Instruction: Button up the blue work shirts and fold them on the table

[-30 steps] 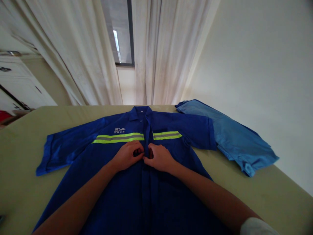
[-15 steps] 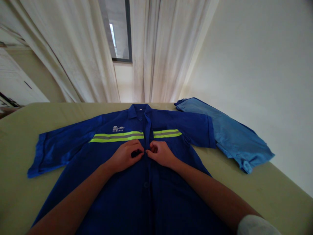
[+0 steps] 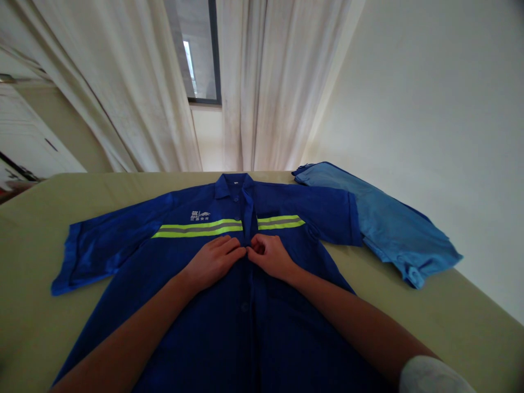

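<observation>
A dark blue work shirt [image 3: 196, 322] lies spread front side up, its collar at the far end and a yellow-grey reflective stripe [image 3: 196, 228] across the chest. Just below that stripe, my left hand [image 3: 215, 259] is closed at the front opening, thumb and fingers together on the cloth edge. Facing it, my right hand [image 3: 270, 255] pinches the placket from the other side, fingers curled. The fingertips of both hands nearly meet; whatever button lies between them is hidden. Lower down the front, a button [image 3: 244, 307] shows on the left side.
The shirt rests on a pale green-yellow table [image 3: 102, 191]. Folded light blue garments [image 3: 388, 218] lie at the right, partly beside the shirt's sleeve. Behind the table hang cream curtains [image 3: 282, 82], with a white wall [image 3: 442, 109] to the right.
My left hand's fingers have come closer together, closing the gap between thumb and forefinger. The left sleeve and chest cloth have shifted slightly right. My right hand stays at the placket.
</observation>
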`<state>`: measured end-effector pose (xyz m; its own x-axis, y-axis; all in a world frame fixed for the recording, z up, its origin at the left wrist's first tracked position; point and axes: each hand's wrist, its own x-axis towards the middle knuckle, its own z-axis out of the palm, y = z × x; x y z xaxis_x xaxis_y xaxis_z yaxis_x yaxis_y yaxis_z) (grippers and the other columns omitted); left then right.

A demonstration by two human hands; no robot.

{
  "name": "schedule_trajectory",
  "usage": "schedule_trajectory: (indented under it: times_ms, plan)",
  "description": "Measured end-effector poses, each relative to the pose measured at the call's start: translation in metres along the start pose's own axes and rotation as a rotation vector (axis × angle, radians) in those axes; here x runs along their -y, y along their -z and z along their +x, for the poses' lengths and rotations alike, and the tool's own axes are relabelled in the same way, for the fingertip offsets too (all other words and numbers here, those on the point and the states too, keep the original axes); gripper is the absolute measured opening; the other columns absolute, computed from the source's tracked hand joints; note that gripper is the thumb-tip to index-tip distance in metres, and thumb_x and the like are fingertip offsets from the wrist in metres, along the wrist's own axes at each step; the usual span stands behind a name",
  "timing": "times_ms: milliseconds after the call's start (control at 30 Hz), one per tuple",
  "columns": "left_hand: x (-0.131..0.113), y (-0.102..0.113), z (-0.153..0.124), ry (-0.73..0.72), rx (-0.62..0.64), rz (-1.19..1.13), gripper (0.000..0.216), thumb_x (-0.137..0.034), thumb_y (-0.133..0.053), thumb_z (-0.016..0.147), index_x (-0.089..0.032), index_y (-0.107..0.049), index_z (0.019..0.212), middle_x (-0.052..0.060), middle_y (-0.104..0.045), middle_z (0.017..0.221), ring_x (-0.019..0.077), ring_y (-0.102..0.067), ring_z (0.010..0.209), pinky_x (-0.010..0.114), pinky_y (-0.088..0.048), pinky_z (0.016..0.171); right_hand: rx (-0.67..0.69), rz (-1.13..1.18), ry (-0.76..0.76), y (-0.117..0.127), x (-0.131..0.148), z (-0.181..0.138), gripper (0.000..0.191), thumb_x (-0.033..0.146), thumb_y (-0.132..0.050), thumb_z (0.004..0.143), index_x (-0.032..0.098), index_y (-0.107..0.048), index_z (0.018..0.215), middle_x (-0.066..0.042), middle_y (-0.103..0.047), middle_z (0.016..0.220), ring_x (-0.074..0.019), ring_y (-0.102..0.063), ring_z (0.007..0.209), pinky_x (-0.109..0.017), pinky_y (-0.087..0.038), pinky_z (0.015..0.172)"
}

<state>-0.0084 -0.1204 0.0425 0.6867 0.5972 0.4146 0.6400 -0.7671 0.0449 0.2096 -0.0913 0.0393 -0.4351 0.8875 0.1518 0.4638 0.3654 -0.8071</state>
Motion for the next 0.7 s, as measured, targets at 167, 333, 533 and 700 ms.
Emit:
schedule_trajectory:
  times_ms: [167,333,533,700]
  plan:
    - [0.000,-0.003,-0.002,-0.043,0.021,0.006,0.021,-0.018,-0.046,0.105,-0.022,-0.067,0.109,0.005,-0.065,0.093,0.0204,-0.059,0.087,0.035,-0.048,0.081,0.047,0.041,0.005,0.002,0.000,0.000,0.011,0.024,-0.069,0.085,0.019,-0.063,0.078,0.003,-0.063,0.065,-0.0111,-0.056,0.059,-0.021,-0.039,0.056]
    - [-0.003,-0.006,-0.001,-0.008,0.006,0.086,0.023,-0.023,-0.044,0.107,-0.020,-0.065,0.098,0.005,-0.066,0.088,0.0199,-0.060,0.083,0.034,-0.047,0.078,0.172,0.236,-0.084,0.004,-0.002,0.001,0.017,0.028,-0.055,0.095,0.018,-0.066,0.085,0.002,-0.067,0.066,-0.0100,-0.054,0.049,-0.020,-0.040,0.049]
    - [-0.003,-0.009,0.000,0.110,0.015,-0.015,0.022,-0.026,-0.045,0.107,-0.020,-0.063,0.095,0.004,-0.067,0.090,0.0199,-0.063,0.086,0.033,-0.048,0.081,0.120,0.204,0.019,0.002,-0.005,0.002,0.004,0.021,-0.066,0.086,0.018,-0.066,0.085,0.004,-0.063,0.066,-0.0098,-0.055,0.057,-0.019,-0.040,0.054]
    - [0.000,-0.011,0.001,0.323,0.026,-0.344,0.007,-0.021,-0.053,0.102,-0.023,-0.060,0.100,0.001,-0.069,0.095,0.0176,-0.066,0.089,0.030,-0.050,0.081,0.129,0.107,0.032,0.002,-0.003,0.003,0.003,0.018,-0.067,0.085,0.018,-0.070,0.086,0.003,-0.064,0.067,-0.0107,-0.057,0.060,-0.020,-0.042,0.058]
